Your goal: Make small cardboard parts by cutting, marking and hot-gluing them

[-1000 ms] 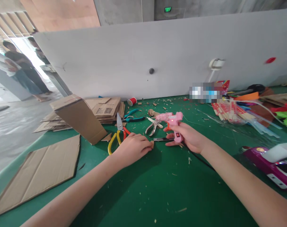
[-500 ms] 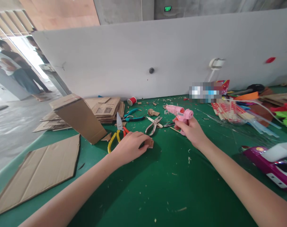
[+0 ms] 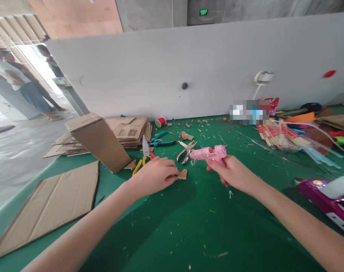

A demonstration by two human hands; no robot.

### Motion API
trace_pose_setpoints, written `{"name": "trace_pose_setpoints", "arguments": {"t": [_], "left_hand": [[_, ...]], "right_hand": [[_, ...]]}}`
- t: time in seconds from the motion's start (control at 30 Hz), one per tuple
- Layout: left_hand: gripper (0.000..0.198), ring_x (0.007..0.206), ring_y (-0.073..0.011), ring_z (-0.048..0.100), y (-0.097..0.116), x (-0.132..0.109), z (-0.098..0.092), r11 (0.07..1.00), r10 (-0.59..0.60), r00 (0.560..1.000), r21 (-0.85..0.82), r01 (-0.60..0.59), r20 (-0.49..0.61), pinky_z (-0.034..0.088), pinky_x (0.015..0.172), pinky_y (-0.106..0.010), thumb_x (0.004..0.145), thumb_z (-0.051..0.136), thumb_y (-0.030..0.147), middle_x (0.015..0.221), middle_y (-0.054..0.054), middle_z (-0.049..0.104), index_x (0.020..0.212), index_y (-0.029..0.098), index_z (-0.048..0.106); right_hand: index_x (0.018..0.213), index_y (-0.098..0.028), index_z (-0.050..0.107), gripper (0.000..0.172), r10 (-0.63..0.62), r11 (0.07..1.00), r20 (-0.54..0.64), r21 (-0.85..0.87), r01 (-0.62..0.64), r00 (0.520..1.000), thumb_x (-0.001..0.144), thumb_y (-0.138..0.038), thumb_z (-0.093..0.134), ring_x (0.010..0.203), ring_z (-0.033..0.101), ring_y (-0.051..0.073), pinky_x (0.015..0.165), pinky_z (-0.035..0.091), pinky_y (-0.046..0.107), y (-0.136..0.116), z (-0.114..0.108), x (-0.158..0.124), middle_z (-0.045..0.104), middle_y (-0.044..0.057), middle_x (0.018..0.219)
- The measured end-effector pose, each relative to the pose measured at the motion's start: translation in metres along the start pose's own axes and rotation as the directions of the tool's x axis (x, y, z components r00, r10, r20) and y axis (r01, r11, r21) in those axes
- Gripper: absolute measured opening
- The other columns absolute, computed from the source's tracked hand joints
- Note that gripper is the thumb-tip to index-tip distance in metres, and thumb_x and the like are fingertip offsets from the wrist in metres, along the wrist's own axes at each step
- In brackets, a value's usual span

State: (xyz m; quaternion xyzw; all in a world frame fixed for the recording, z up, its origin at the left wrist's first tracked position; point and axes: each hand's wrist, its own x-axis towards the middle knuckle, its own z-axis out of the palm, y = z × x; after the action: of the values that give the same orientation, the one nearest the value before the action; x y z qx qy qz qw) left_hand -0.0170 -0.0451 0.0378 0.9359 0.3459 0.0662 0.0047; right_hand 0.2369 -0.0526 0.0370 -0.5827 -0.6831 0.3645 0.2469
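My right hand (image 3: 228, 172) is closed round the grip of a pink hot glue gun (image 3: 207, 153), whose nozzle points left. Low over the table, my left hand (image 3: 160, 172) pinches a small piece of cardboard (image 3: 183, 174) between thumb and fingers; a hole shows near its edge. Partly hidden behind that hand lie scissors with yellow and red handles (image 3: 138, 166). A metal hole punch plier (image 3: 185, 151) rests just beyond the cardboard piece, close to the nozzle. Teal-handled pliers (image 3: 163, 142) lie farther back.
A folded cardboard form (image 3: 99, 143) leans at left, near a flat cardboard sheet (image 3: 53, 204) and stacked cardboard (image 3: 129, 130). A red thread spool (image 3: 160, 121) lies at the back. Packaged sticks (image 3: 279, 136) and a purple iron (image 3: 324, 200) are at right. Scraps litter the green table (image 3: 172, 234).
The glue gun in my right hand has come down and left, its nozzle now nearer the cardboard piece. My left hand stays in about the same place, with more of the piece showing.
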Motion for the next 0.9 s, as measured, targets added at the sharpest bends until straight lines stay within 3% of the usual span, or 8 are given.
{"name": "trace_pose_setpoints", "arguments": {"t": [0.23,0.4,0.9], "left_hand": [[0.024,0.090,-0.0171,0.059,0.007,0.004,0.014,1.000,0.030,0.999,-0.002,-0.030,-0.021,0.043,0.080,-0.030,0.093,0.043,0.025,0.100,-0.001,0.067,0.092,0.022,0.067],[0.024,0.085,-0.0181,0.060,0.007,0.006,0.012,0.999,0.031,0.999,-0.009,-0.031,0.006,0.044,0.078,-0.031,0.092,0.044,0.025,0.083,-0.002,0.067,0.090,0.021,0.068],[0.025,0.080,-0.0181,0.061,0.010,0.007,0.009,1.000,0.026,1.000,0.006,-0.026,0.017,0.045,0.073,-0.031,0.092,0.043,0.024,0.080,-0.003,0.066,0.083,0.019,0.067]], "right_hand": [[0.075,-0.019,0.055,0.039,-0.017,0.993,0.070,-0.118,0.026,0.997,0.089,-0.052,0.040,0.041,0.047,0.011,0.042,0.036,0.024,0.024,-0.001,-0.016,0.048,-0.004,0.050],[0.071,-0.021,0.051,0.034,-0.069,0.988,0.089,-0.128,0.080,0.994,0.088,-0.049,0.043,0.041,0.046,0.011,0.042,0.033,0.024,0.022,0.003,-0.015,0.044,-0.005,0.048],[0.065,-0.022,0.042,0.034,-0.152,0.971,0.064,-0.174,0.161,0.986,0.088,-0.047,0.042,0.046,0.033,0.010,0.044,0.028,0.025,0.022,0.007,-0.011,0.039,-0.005,0.053]]}}
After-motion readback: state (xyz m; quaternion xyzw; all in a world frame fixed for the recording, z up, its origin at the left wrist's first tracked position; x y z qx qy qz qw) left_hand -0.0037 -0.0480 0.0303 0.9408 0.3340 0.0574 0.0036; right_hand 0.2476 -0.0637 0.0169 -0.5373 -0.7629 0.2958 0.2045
